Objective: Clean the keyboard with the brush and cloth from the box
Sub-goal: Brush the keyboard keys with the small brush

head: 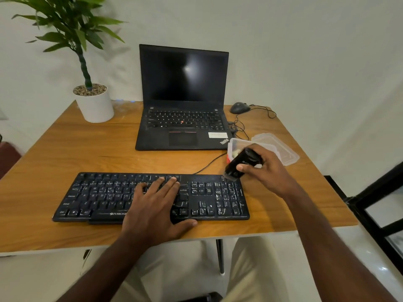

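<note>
Head view — keyboard (218, 199) label, seemingly "ZEBRONIC"

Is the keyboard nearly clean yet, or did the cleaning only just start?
Only just started, it seems. Done: the box is open, its lid beside it, and the brush is out. In hand: the right hand holds the brush with its bristles at the keyboard's far right corner, while the left hand lies flat on the keys. Left: brushing the other keys, then the cloth, which isn't out.
</note>
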Tool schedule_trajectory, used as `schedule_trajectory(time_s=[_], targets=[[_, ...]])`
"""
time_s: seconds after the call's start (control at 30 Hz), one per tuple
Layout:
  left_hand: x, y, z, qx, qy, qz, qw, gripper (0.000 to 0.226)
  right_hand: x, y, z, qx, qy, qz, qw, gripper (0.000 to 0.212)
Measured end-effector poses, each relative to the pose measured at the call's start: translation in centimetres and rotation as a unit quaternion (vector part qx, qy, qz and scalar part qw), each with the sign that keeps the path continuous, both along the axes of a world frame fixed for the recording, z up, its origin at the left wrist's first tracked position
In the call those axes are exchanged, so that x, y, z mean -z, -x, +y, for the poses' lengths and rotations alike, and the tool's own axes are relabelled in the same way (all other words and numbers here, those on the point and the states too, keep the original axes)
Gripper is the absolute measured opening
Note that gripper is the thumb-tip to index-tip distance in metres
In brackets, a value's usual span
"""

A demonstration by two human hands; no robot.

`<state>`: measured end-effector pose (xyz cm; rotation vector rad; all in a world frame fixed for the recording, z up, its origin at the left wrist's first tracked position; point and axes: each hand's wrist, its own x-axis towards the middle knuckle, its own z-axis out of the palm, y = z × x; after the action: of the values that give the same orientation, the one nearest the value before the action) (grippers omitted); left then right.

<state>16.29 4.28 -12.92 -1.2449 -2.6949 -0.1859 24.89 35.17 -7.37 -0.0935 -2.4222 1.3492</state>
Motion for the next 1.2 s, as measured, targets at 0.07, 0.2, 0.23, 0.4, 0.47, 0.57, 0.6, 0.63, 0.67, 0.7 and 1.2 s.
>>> schedule_trajectory(time_s=[0.07, 0.2, 0.23, 0.4, 0.47, 0.57, 0.6, 0.63, 0.67, 0.7, 1.2], targets=[[0.0, 0.0, 0.0, 0.002, 0.000, -0.001, 1.000, 0.108, 0.6, -0.4, 0.1, 0.009, 0.008, 0.005, 1.000, 0.024], [0.0, 0.0, 0.0, 0.006, -0.006, -0.001, 1.000, 0.108, 1.2, 0.9, 0.3, 0.024, 0.000, 0.024, 0.999, 0.024], [0.0, 0.0, 0.0, 0.006, -0.008, -0.002, 1.000, 0.108, 1.2, 1.3, 0.4, 0.023, 0.009, 0.025, 0.999, 0.025], [-0.1, 0.0, 0.0, 0.001, 0.001, -0.006, 1.000, 0.108, 0.7, 2.0, 0.8, 0.018, 0.032, 0.019, 0.999, 0.027], [0.0, 0.0, 0.0, 0.002, 0.004, -0.007, 1.000, 0.108, 0.8, 1.6, 0.9, 0.007, 0.025, 0.005, 1.000, 0.028], [0.0, 0.1, 0.0, 0.000, 0.007, -0.007, 1.000, 0.108, 0.6, 0.7, 1.3, 0.003, -0.009, 0.001, 1.000, 0.027], [0.0, 0.1, 0.0, 0.000, 0.007, -0.007, 1.000, 0.108, 0.3, 0.4, 1.2, 0.002, 0.009, 0.000, 1.000, 0.027], [0.0, 0.1, 0.0, 0.001, 0.007, -0.007, 1.000, 0.108, 0.0, 0.1, 1.3, -0.001, 0.013, -0.001, 1.000, 0.026], [0.0, 0.1, -0.1, 0.003, 0.006, -0.007, 1.000, 0.108, -0.2, -0.2, 1.4, -0.003, 0.011, -0.005, 1.000, 0.026], [0.0, 0.1, -0.1, 0.004, 0.004, -0.007, 1.000, 0.108, -0.4, -0.2, 1.6, -0.002, -0.021, -0.009, 1.000, 0.026], [0.1, 0.1, -0.2, 0.003, -0.005, -0.006, 1.000, 0.107, -1.5, 0.4, 0.7, -0.008, -0.103, -0.047, 0.994, 0.027]])
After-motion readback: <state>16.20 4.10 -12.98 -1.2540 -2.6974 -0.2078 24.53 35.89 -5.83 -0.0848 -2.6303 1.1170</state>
